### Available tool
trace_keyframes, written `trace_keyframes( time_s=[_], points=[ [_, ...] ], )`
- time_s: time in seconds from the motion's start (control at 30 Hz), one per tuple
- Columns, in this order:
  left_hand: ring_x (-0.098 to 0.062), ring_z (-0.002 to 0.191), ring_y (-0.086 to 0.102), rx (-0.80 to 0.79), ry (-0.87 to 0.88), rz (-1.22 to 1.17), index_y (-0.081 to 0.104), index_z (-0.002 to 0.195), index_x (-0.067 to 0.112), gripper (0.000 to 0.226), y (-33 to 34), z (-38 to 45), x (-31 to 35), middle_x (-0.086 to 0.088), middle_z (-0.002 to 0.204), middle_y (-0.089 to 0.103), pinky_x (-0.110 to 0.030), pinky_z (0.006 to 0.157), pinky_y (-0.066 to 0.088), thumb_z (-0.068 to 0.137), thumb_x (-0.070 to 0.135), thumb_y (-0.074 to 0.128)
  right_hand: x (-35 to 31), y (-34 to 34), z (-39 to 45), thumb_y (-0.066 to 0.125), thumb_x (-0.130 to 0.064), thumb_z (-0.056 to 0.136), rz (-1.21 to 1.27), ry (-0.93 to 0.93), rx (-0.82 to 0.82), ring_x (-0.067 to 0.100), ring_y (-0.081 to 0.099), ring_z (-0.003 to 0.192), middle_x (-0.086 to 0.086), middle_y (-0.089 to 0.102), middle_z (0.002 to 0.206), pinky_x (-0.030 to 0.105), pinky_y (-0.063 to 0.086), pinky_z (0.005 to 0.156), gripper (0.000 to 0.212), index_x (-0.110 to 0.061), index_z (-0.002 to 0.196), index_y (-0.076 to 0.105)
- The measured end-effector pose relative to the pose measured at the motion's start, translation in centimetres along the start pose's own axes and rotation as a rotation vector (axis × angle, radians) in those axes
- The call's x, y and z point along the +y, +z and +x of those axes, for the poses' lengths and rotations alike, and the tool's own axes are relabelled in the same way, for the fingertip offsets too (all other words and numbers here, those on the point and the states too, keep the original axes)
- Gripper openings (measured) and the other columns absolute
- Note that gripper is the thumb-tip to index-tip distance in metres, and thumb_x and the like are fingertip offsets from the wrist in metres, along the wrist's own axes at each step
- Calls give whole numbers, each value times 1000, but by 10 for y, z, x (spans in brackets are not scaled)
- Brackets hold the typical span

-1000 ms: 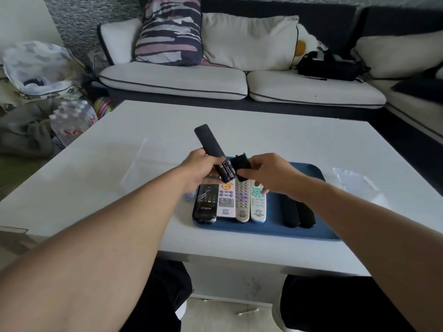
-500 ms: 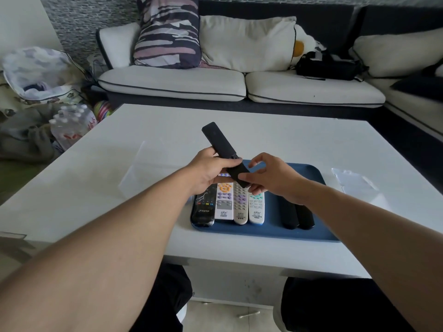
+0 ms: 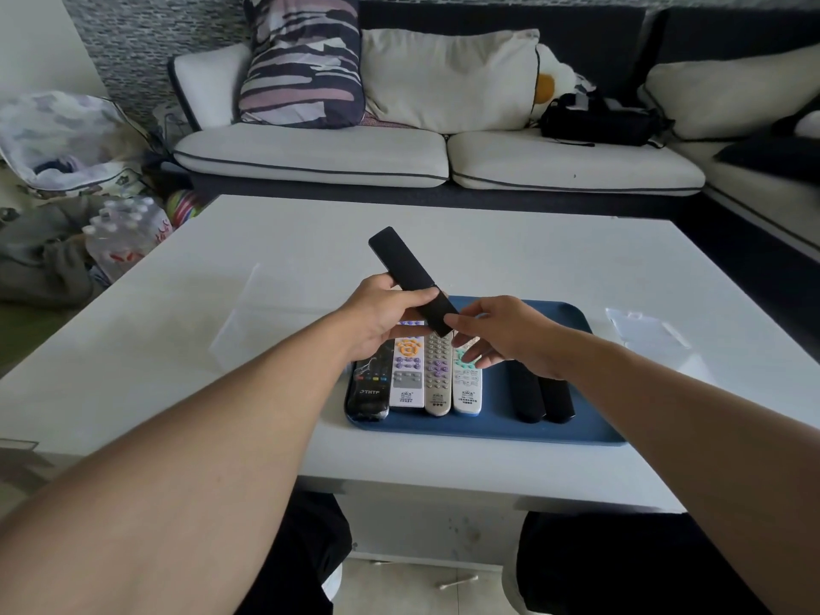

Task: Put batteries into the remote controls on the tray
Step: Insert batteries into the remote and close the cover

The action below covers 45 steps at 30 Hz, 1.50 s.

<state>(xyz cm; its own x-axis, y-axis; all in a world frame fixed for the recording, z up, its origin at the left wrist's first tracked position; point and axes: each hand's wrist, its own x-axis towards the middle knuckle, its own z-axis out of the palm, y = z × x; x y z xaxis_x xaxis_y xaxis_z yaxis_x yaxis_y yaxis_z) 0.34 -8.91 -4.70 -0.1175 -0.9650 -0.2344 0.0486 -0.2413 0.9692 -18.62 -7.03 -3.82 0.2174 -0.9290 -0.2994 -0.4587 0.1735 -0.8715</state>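
Head view: you sit at a white glossy tabletop (image 3: 488,259) with a dark blue rectangular plastic tray (image 3: 572,426) just in front of you.
Left hand: your left hand (image 3: 386,315) grips the slim black rectangular remote control (image 3: 406,268) around its middle, thumb on top, holding it tilted in the air above the far edge of the tray.
Right hand: your right hand (image 3: 501,335) is loosely open; its thumb and forefinger touch the near end of the slim black remote, and the other fingers hang relaxed, holding nothing that I can see.
Remotes on the tray: a black glossy remote (image 3: 368,395), a white remote with orange and purple buttons (image 3: 407,377), a beige remote with many small purple buttons (image 3: 438,379) and a white remote with green buttons (image 3: 466,388) lie side by side at the left; two plain black remotes (image 3: 539,399) lie together right of centre.
Batteries: no loose battery shows here.
Step in hand: you appear to be seating the back cover on the held remote; whether it is fully latched I cannot tell.
Next move: it likely calls for pressing the cover home, laying this remote on the tray's bare part, then picking one not yet filled.
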Motion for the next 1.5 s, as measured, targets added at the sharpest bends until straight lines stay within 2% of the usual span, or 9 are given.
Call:
trace_keyframes(
  time_s=[0.1,0.3,0.73,0.97,1.1,1.2,1.3,1.4,1.5],
  points=[
    [-28,99,74,2,8,47,63,119,7,34,0,2,0,-10,110,76,-43,86,59,90,19,75,1,-1,-3,65,-38,96,1,-4,-37,16,69,73,7,76,100,34,59,77,27,-13,103,70],
    [-29,94,73,31,-5,-89,62,113,6,32,5,-2,7,-15,109,74,-38,71,61,101,35,58,-3,-1,-4,63,-35,97,107,15,-36,16,70,77,7,77,101,33,58,78,28,-11,106,72],
    [-34,101,72,125,27,-226,62,114,10,16,3,-4,12,-15,115,70,-40,75,63,103,21,55,-2,9,-6,57,-32,101,265,70,39,18,71,78,11,76,99,30,60,71,29,-5,106,68],
    [-25,86,75,7,-36,-136,67,114,4,21,21,-10,15,-14,104,75,-35,73,63,99,19,63,-18,4,-6,77,-6,84,717,20,177,24,69,78,16,68,95,26,61,68,19,2,99,68],
    [-18,97,70,104,27,421,67,117,13,29,24,-6,3,-3,115,71,-32,79,59,96,34,65,-14,-8,-3,81,-10,81,382,-35,524,16,69,64,7,75,81,28,62,70,14,-17,92,76],
    [-18,120,60,-35,66,863,59,134,23,46,21,-4,-10,1,140,58,-28,94,49,92,36,71,3,-21,-3,69,-11,85,-128,-106,617,17,68,72,-2,74,86,29,58,65,28,-24,108,77],
    [-20,149,30,-298,8,1215,39,151,34,66,23,-5,-20,4,163,27,-37,117,33,92,38,69,16,-22,-6,52,-2,85,-494,-104,591,28,66,73,5,73,93,33,57,60,37,-18,107,77],
    [-21,154,-14,-451,-51,1420,14,160,37,85,28,-10,-27,11,168,-8,-45,124,4,92,48,64,21,-18,-5,47,4,77,-747,-55,487,23,52,55,7,62,70,26,42,44,25,-11,79,66],
    [-24,153,-20,-460,-75,1501,6,160,39,90,32,-12,-28,8,168,-10,-49,123,1,91,59,60,22,-12,-4,47,6,73,-882,-31,396,22,46,53,7,54,64,23,34,44,19,-5,74,61]
  ],
)
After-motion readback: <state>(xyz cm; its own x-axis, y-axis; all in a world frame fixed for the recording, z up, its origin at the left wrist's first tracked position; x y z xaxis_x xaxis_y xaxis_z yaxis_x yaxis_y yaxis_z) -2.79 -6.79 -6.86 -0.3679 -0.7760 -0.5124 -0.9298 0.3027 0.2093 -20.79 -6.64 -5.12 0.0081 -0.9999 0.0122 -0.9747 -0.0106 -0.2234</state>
